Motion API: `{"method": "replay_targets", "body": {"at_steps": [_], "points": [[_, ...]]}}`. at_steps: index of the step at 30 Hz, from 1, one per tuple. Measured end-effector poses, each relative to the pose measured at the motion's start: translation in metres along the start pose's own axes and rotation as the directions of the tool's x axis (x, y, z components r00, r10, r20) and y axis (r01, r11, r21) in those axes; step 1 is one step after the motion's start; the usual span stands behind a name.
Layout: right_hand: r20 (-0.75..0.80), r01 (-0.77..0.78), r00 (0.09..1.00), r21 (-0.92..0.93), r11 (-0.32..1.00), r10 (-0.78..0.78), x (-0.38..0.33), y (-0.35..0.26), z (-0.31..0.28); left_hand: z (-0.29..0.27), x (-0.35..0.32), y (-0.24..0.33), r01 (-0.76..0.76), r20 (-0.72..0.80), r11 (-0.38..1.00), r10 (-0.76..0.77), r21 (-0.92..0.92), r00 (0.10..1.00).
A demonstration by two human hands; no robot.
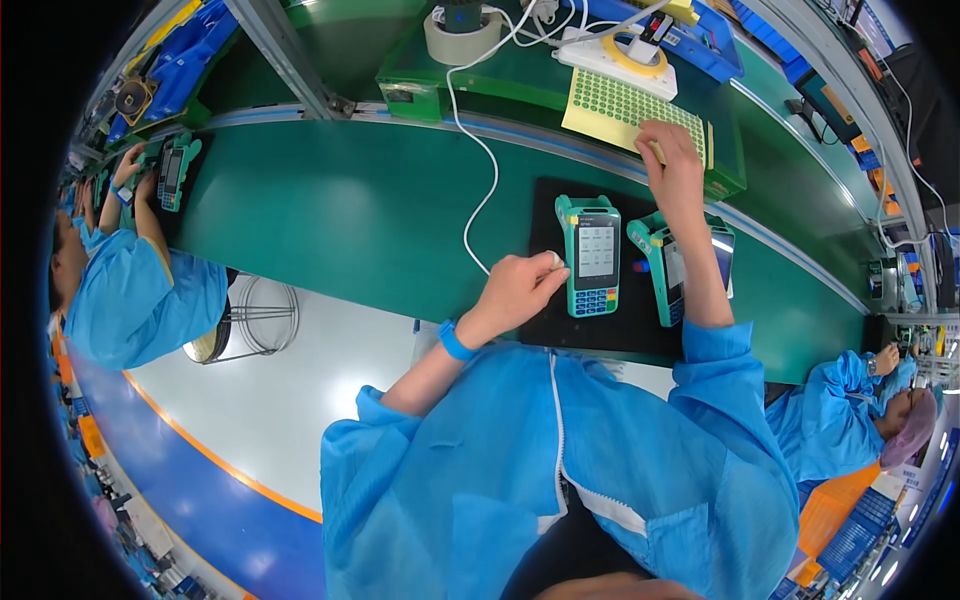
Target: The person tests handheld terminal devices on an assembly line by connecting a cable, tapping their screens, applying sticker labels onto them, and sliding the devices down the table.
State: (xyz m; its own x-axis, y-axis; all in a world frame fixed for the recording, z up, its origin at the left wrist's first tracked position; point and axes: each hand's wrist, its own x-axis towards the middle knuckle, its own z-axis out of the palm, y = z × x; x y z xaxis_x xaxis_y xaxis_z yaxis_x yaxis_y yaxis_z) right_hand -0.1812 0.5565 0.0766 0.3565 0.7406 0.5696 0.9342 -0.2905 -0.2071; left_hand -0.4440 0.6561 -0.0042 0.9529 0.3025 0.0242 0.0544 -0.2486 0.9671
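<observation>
My left hand (517,292) is closed, with the white cable (494,190) running into it and a small whitish end showing at the fingertips. Those fingertips are by the left side of a green card payment terminal (597,255), which lies face up with its screen lit. Over a yellow sheet of round green stickers (625,105), my right hand (675,165) has thumb and forefinger pinched together; whatever may be between them is too small to make out. A second payment terminal (668,272) lies partly hidden under my right forearm.
Both terminals lie on a black mat (560,330) on the green bench (350,190). A raised green shelf (540,90) behind carries a white power strip (625,65), a tape roll (462,42) and a blue bin (700,45). Co-workers in blue sit at left (140,290) and right (830,415).
</observation>
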Motion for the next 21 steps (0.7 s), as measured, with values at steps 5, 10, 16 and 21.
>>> {"method": "replay_targets", "body": {"at_steps": [5,10,16,21], "points": [[0.413,-0.407,0.889,0.512,0.757,0.199,-0.021,-0.033,-0.016,0.02,0.004,0.023,-0.209,-0.147,0.96,0.238,0.188,0.96],[0.507,-0.317,0.861,0.469,0.824,0.042,-0.025,-0.061,-0.029,0.031,0.014,0.04,-0.236,-0.165,0.931,0.289,0.279,0.943],[0.475,-0.223,0.874,0.21,0.952,0.1,-0.033,-0.079,-0.032,0.037,0.016,0.047,-0.26,-0.169,0.902,0.332,0.345,0.928],[0.415,-0.198,0.899,0.095,0.975,0.142,-0.036,-0.088,-0.031,0.036,0.013,0.047,-0.261,-0.141,0.882,0.339,0.393,0.93]]}}
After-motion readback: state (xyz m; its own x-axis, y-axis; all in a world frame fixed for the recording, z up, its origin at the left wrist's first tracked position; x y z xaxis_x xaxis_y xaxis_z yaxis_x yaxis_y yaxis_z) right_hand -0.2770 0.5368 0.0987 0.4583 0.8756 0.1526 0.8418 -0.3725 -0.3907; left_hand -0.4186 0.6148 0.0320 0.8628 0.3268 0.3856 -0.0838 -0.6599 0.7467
